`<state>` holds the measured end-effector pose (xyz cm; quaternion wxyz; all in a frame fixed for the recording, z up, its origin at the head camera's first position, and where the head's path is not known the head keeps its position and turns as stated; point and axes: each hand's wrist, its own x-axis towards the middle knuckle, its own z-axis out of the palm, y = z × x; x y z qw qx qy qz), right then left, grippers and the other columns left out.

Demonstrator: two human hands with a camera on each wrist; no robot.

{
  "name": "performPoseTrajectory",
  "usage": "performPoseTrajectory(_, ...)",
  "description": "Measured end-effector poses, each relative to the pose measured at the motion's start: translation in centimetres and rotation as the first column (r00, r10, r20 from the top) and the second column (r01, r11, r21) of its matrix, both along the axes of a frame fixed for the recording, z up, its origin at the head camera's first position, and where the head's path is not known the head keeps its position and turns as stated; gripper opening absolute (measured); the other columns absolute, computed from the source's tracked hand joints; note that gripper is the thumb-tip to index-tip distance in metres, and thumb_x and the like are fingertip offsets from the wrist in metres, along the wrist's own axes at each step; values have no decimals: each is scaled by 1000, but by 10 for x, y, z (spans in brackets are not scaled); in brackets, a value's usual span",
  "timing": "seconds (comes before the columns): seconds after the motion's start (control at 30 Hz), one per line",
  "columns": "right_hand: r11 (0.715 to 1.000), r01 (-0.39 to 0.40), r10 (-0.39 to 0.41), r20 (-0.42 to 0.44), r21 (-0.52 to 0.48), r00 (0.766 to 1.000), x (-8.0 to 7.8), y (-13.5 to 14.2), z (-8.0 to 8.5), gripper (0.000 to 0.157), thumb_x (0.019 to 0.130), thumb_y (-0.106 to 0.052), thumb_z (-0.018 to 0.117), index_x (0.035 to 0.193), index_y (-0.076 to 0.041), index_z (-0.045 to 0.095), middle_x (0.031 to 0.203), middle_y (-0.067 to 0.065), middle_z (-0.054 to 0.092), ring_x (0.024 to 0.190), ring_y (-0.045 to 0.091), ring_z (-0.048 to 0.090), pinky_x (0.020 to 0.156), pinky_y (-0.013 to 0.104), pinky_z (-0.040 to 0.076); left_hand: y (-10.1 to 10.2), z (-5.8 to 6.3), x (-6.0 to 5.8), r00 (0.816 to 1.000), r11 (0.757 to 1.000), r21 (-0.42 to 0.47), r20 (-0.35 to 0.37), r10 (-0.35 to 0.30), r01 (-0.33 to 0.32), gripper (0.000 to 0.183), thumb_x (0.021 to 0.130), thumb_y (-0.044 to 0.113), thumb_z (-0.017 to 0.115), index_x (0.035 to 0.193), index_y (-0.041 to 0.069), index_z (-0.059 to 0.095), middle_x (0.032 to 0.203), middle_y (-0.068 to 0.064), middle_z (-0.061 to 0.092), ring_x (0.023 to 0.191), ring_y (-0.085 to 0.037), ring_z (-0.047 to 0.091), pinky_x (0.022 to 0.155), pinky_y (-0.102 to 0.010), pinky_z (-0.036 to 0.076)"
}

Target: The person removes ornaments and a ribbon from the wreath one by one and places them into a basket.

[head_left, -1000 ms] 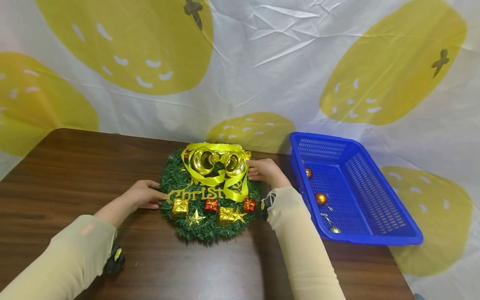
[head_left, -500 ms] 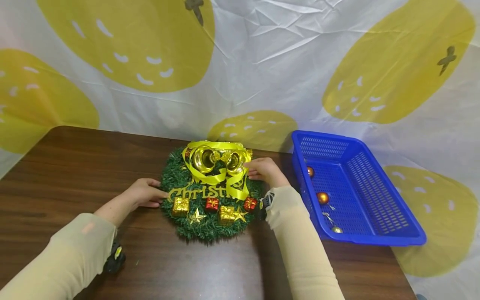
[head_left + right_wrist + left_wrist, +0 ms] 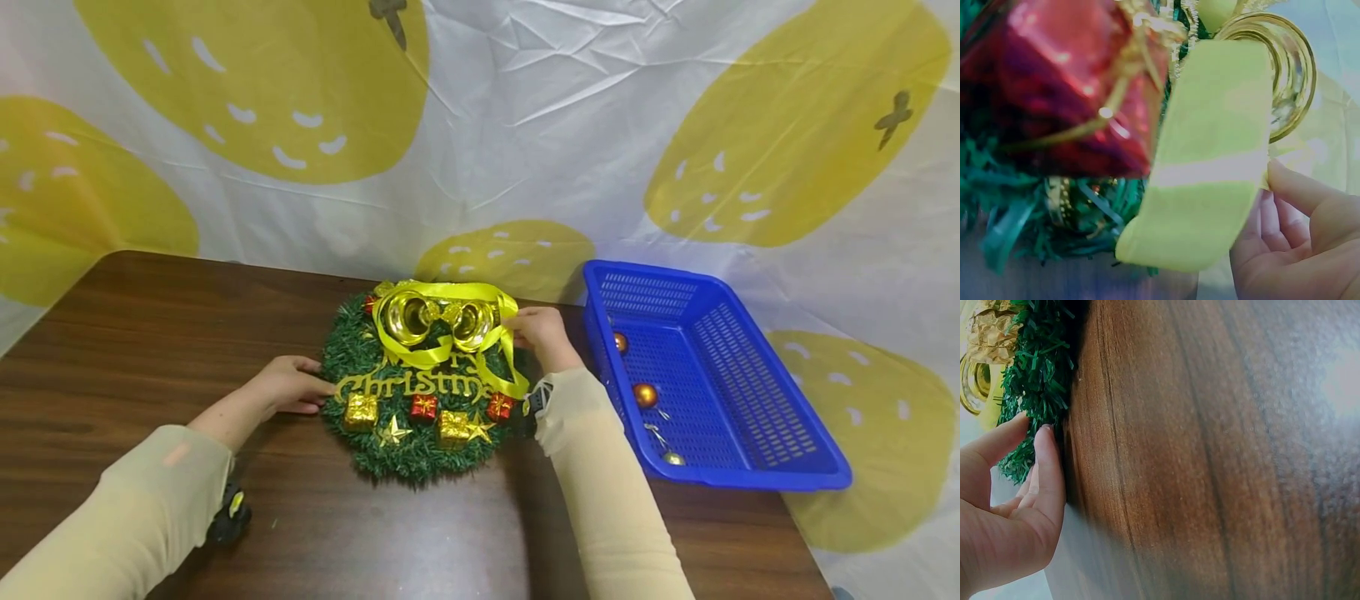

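Note:
A green tinsel Christmas wreath [image 3: 420, 467] lies on the table, with gold "Christmas" lettering [image 3: 412, 387], small gift boxes [image 3: 453, 430] and stars. Two gold bells [image 3: 407, 320] sit at its far side, looped with yellow ribbon [image 3: 1204, 156]. At the wreath's left edge, my left hand [image 3: 288, 385] pinches the greenery between thumb and fingers, as the left wrist view also shows. My right hand [image 3: 543, 337], beside the right bell, pinches the ribbon's edge. In the right wrist view a red gift box [image 3: 1079, 94] fills the near left, and the ribbon covers part of a bell.
A blue plastic basket [image 3: 750, 477] stands to the right, close beside my right forearm. Inside it lie an orange bauble [image 3: 644, 395] and a few other small ornaments along the left wall. A fabric backdrop [image 3: 480, 125] with yellow shapes hangs behind the brown table [image 3: 187, 333].
My right hand has taken the ribbon and drawn it rightward, away from the right bell, uncovering more of the lettering. The left hand stays at the wreath's left edge.

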<state>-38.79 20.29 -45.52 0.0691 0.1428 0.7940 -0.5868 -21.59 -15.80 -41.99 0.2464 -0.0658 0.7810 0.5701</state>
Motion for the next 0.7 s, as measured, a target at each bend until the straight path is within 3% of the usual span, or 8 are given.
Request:
performPoseTrajectory(0.13, 995, 33, -31, -22, 92, 999, 46, -20, 58, 25, 79, -6, 73, 99, 5, 64, 70, 4, 58, 53, 9, 56, 60, 27, 57, -1, -1, 0, 1000, 1000, -3, 1, -3, 3, 72, 89, 10, 61, 140, -18, 18, 112, -20, 54, 73, -5, 59, 68, -22, 57)
performPoseTrajectory(0.23, 992, 35, -29, -50, 120, 998, 62, -24, 79, 23, 83, -9, 69, 101, 5, 63, 70, 0, 56, 47, 5, 52, 54, 22, 52, -1, -2, -1, 1000, 1000, -7, 2, -6, 6, 72, 90, 10, 61, 141, -18, 18, 114, -21, 54, 72, -5, 59, 68, -22, 57)
performPoseTrajectory(0.37, 989, 29, -15, -94, 146, 995, 69, -23, 94, 22, 85, -12, 67, 101, 3, 64, 73, -1, 56, 46, 4, 51, 50, 18, 44, -1, -2, -2, 1000, 1000, -7, 5, -4, 4, 73, 90, 11, 61, 141, -17, 17, 112, -19, 55, 71, -5, 59, 67, -22, 57)
performPoseTrajectory(0.5, 983, 42, -17, -139, 177, 990, 70, -23, 105, 23, 86, -16, 67, 102, 1, 65, 82, 3, 59, 55, 4, 51, 56, 21, 42, -1, -2, -2, 1000, 1000, -4, 7, 3, -3, 73, 90, 10, 61, 141, -17, 17, 109, -16, 55, 70, -4, 59, 66, -22, 57)
performPoseTrajectory(0.6, 986, 76, -49, -179, 146, 983, 71, -24, 111, 23, 86, -16, 67, 103, 0, 65, 90, 3, 58, 62, 6, 52, 61, 22, 44, -1, -1, -1, 1000, 1000, -2, 7, 6, -6, 72, 90, 10, 61, 141, -17, 17, 110, -16, 55, 70, -4, 59, 66, -22, 57)
performPoseTrajectory(0.7, 991, 116, -98, -231, 65, 968, 72, -25, 116, 21, 85, -11, 68, 100, 2, 65, 87, 1, 57, 62, 5, 54, 61, 19, 47, 0, -1, -1, 1000, 1000, -1, 6, 7, -7, 72, 90, 10, 60, 141, -17, 17, 108, -15, 56, 70, -4, 59, 65, -22, 57)
